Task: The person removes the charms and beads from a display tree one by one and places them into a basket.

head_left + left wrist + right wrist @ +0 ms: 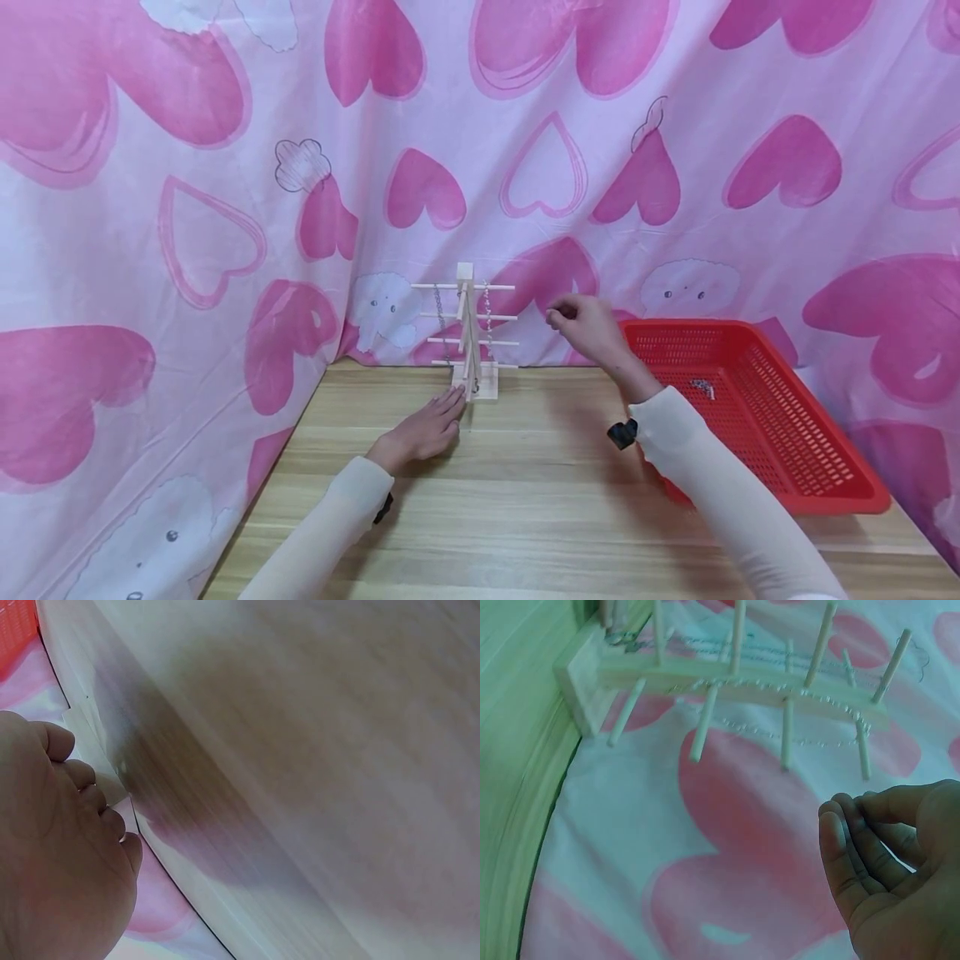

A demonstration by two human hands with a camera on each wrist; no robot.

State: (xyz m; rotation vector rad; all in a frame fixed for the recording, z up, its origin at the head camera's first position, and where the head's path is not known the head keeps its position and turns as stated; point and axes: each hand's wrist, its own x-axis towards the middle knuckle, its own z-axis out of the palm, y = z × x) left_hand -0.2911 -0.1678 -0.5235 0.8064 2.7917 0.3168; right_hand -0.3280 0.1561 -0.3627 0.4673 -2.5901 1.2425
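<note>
A pale wooden peg stand [465,272] rises at the back of the table, with thin rods on both sides. A silver chain necklace [439,308] hangs on its left side. Draped over a top right rod is a beaded-looking silver necklace [810,694], clear in the right wrist view. My left hand [423,427] rests by the stand's base, its extended fingers touching it. To the right of the rods my right hand [592,332] is raised, fingers loosely bent. Nothing visible is between its fingertips [831,825], which are apart from the rods.
On the table's right side sits a red plastic basket [862,493], under the right forearm. A small heap of silver chain jewelry [703,388] lies inside it. A pink heart-patterned cloth [525,50] hangs behind the wooden table [510,517].
</note>
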